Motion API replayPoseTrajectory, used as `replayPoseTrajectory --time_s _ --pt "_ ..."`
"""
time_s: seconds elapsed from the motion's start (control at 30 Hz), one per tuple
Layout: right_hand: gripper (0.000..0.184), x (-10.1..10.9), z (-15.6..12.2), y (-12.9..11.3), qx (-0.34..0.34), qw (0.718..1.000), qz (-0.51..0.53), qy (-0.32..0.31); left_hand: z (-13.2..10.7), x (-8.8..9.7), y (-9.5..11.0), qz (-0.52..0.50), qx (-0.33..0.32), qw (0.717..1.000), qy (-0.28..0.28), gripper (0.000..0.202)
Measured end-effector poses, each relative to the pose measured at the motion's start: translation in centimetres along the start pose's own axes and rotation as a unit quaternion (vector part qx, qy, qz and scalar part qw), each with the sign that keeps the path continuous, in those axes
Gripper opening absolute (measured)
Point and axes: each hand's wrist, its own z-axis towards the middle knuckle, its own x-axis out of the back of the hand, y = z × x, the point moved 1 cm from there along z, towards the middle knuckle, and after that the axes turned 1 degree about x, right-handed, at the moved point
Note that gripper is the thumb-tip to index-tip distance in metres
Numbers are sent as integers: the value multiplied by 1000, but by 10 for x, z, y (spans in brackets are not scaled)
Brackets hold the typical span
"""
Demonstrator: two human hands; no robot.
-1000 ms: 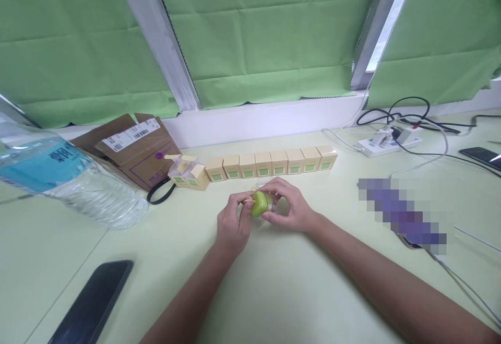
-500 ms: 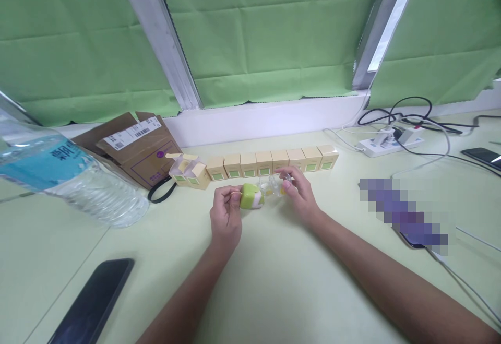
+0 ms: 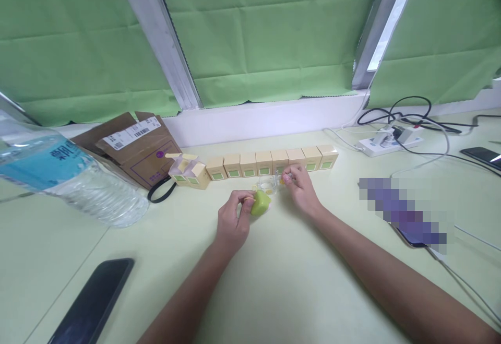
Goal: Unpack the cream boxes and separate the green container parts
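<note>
Your left hand (image 3: 234, 220) has its fingers closed on the thin loop of the green object (image 3: 260, 203), over the tabletop (image 3: 274, 276), on the near-edge side of the box row (image 3: 248, 165) along the far edge. Your right hand (image 3: 302, 192) appears to pinch a clear piece (image 3: 280, 178). Judged step: handling both items separately. The next move calls for a steady left hold and light right fingers.

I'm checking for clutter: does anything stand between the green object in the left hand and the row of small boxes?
Yes, a clear piece lies just beyond the green object in the left hand, before the row of small boxes.
</note>
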Motion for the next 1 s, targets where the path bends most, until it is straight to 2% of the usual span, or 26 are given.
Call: replayPoseTrajectory --time_s 0.17,0.33,0.47,0.53,0.6,0.67,0.77,0.87,1.0 --pt "19 -2 1 1 -43 996 -59 -47 0 -1 4 43 -59 996 -45 18" --pt "19 -4 0 -3 -43 987 -127 -83 -1 -3 2 87 -95 988 -83 16" --pt "19 -3 -1 -7 -31 991 -119 -51 -1 -5 0 110 -125 979 -114 15" --pt "19 0 -3 -11 3 995 -102 -12 -1 -6 -1 113 -133 977 -124 16" --pt "17 2 -5 -18 60 995 -77 1 0 -6 -1 109 -139 976 -128 16" --pt "13 3 -8 -28 133 990 -28 -37 0 -7 -2 101 -147 976 -127 14" --pt "12 3 -13 -43 211 967 34 -137 2 -6 -1 93 -155 978 -100 13" --pt "14 4 -15 -51 234 952 56 -190 4 -5 2 90 -154 982 -65 13" --pt "18 5 -15 -51 243 944 63 -214 5 -4 4 66 -137 987 -49 13"
